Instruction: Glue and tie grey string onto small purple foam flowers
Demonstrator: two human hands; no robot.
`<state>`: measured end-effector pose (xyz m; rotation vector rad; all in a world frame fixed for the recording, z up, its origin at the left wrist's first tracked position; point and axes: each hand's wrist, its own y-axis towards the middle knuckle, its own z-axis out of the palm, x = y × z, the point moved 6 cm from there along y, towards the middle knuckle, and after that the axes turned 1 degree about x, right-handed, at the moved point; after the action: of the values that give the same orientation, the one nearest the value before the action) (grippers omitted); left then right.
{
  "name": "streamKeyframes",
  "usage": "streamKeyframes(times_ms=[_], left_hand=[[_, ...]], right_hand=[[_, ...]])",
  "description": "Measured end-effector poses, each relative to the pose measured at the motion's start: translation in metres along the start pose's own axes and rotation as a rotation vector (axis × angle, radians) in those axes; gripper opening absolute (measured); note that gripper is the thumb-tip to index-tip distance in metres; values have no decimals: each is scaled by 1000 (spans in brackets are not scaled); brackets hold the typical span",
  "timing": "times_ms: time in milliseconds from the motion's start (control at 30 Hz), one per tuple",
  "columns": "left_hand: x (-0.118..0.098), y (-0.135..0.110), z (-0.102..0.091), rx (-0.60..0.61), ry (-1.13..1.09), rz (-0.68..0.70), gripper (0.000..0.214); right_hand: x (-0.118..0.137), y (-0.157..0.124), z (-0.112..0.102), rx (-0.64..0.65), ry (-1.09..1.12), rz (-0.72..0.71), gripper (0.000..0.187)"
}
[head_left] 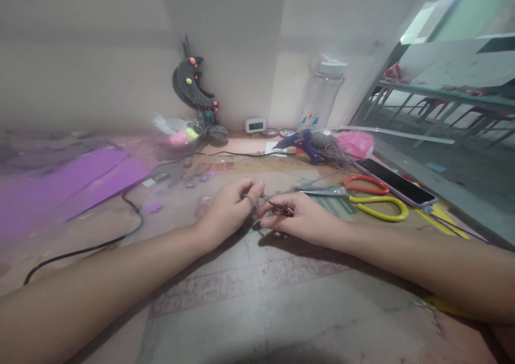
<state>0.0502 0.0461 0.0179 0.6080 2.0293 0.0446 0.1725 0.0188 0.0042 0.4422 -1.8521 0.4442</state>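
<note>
My left hand is closed, with a short strand of grey yarn pinched between thumb and fingers over the table's middle. Close beside it on the right, my right hand is curled around a small pair of dark metal snips, their pointed end towards the left hand. The fingertips of both hands nearly meet, and part of the yarn is hidden among them. Just behind my right hand lie large scissors with one orange and one yellow handle.
A blue glue gun, a grey yarn bundle and a phone lie at right. Behind stand a clear bottle and a dark crescent decoration. Purple sheets and a black cable lie at left.
</note>
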Motion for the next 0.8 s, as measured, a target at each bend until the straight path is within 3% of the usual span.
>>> streamKeyframes(times_ms=[100,200,300,367,500,800], left_hand=[[3,1,3,29,20,-7,34],[5,0,4,32,23,8,19],[-3,-4,-1,-20,72,94,44],[-11,-8,-3,-27,103,174,49],[-21,-11,-1,24,79,288,30],[-9,-5,-5,-18,38,134,19]], right_hand=[[3,0,-4,-45,51,-54,21],[2,0,-12,-90,132,-110,26],[-5,2,-19,-112,198,-129,33],[-10,3,-21,-110,230,-136,34],[-13,4,-23,-115,264,-152,37],[1,-4,-24,-121,100,-208,43]])
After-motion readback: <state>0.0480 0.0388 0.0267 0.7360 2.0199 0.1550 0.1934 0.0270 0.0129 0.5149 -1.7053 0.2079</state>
